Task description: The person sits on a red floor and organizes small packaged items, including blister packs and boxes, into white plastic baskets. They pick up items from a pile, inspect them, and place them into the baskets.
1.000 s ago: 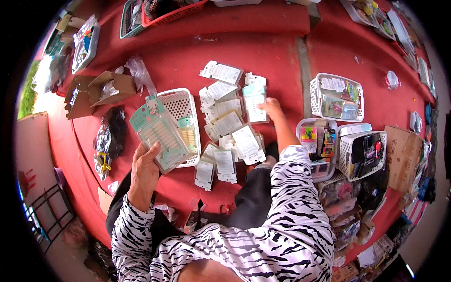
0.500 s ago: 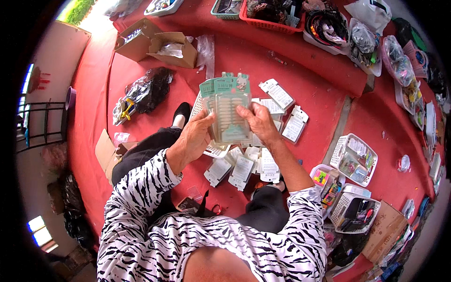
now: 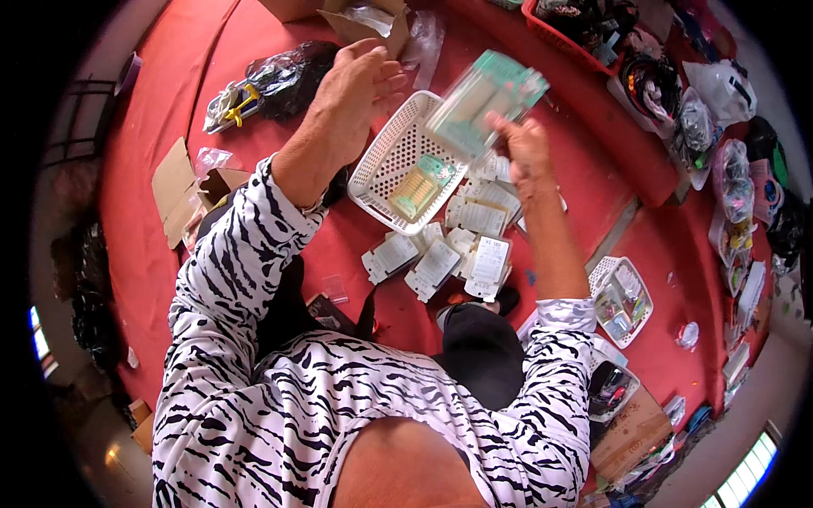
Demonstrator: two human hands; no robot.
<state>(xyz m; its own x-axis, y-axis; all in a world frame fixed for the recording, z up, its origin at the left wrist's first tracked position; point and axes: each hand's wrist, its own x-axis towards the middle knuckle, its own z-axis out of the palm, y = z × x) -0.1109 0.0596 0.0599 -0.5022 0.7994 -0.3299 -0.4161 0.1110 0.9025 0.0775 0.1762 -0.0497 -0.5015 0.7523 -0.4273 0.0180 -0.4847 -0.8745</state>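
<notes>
My right hand (image 3: 527, 151) grips a small bundle of clear plastic packs with green cards (image 3: 478, 103), smeared by motion, over the far right of a white perforated basket (image 3: 366, 181). My left hand (image 3: 360, 91) is raised above the basket's far left side, empty, its fingers stretched out and apart. Inside the basket lies one similar pack (image 3: 415, 191), green at one end, with rows of pale pieces showing through. Several flat white printed packs (image 3: 487, 269) are scattered on the red floor covering, near and to the right of the basket.
A black plastic bag (image 3: 296, 80) and an open cardboard box (image 3: 368, 21) lie beyond my left arm. A cardboard flap (image 3: 176, 190) stands at the left. On the right are a small white basket of goods (image 3: 622, 302) and a row of bagged items (image 3: 735, 203) along the edge.
My hands have parted. The right hand carried the packs to the right and away, while the left let go and moved up. The basket and the pack inside it are now exposed.
</notes>
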